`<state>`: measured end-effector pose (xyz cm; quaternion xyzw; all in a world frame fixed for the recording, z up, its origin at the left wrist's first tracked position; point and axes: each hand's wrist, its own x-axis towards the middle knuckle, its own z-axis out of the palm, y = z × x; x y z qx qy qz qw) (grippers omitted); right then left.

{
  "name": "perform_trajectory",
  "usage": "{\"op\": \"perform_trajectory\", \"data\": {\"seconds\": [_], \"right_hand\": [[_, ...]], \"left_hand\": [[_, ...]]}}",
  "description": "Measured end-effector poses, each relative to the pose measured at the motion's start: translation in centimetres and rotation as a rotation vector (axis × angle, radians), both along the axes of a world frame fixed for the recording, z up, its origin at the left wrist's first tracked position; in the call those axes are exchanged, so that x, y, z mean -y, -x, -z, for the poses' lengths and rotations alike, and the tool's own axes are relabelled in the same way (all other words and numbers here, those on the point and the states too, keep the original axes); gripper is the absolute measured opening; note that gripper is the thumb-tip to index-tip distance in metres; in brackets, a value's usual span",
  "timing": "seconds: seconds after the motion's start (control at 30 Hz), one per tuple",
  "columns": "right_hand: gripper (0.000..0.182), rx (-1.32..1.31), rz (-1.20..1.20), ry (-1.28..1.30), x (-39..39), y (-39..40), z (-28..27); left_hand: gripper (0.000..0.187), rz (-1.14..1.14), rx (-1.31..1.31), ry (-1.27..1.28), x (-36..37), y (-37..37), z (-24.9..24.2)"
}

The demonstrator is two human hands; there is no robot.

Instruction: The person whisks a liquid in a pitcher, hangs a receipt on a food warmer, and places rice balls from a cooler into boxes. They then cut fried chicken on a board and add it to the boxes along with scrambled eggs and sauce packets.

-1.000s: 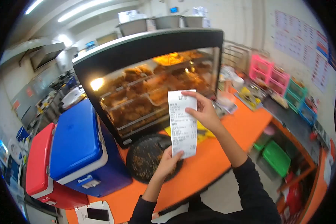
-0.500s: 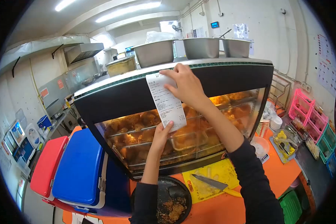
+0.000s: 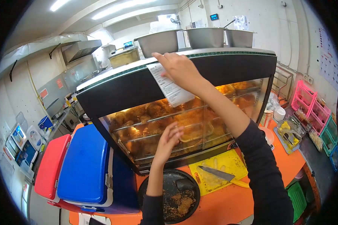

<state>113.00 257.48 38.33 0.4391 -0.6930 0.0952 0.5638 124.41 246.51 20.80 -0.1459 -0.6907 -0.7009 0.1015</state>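
A printed paper receipt [image 3: 171,88] hangs at a slant from the top front edge of a glass-fronted food warmer [image 3: 221,71]. My right hand [image 3: 180,71] covers the receipt's upper end, its fingers closed on the paper at the rim. Below the receipt, my left hand [image 3: 169,140] is raised before the glass with its fingers apart and nothing in it. Browned pieces of food, which look like fried chicken [image 3: 139,120], fill the lit shelves behind the glass.
Metal pans [image 3: 202,38] stand on the warmer. Below lie a black round pan [image 3: 169,197] with crumbs and a yellow cutting board [image 3: 199,183] bearing a yellow-handled knife [image 3: 218,173]. Blue [image 3: 86,165] and red [image 3: 50,165] coolers are at left; pink baskets [image 3: 303,99] stand right.
My left hand has let go of the receipt's lower end and opened below it. My right hand has shifted left along the warmer's top edge, still at the receipt.
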Motion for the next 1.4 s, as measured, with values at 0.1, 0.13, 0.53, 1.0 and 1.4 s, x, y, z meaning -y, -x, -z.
{"op": "perform_trajectory", "data": {"seconds": [0.1,0.13,0.53,1.0,1.4], "right_hand": [[0.035,-0.068,0.186,-0.018,-1.1,-0.4,-0.1],[0.035,-0.068,0.182,-0.023,-0.7,-0.4,0.0],[0.035,0.024,0.114,-0.092,1.0,-0.9,0.2],[0.063,0.042,0.113,0.175,0.0,-14.1,5.5],[0.037,1.646,-0.575,-1.026,-2.3,-59.4,64.4]], "left_hand": [[0.042,0.014,0.006,0.003,0.5,-5.0,1.8],[0.042,0.01,0.006,-0.002,0.5,-6.5,2.6],[0.042,-0.406,0.415,-0.206,-2.3,-27.6,13.6],[0.035,-0.981,0.387,-0.395,-5.8,-52.6,17.3],[0.03,-1.409,0.952,-0.799,-11.1,-79.2,38.4]]}}
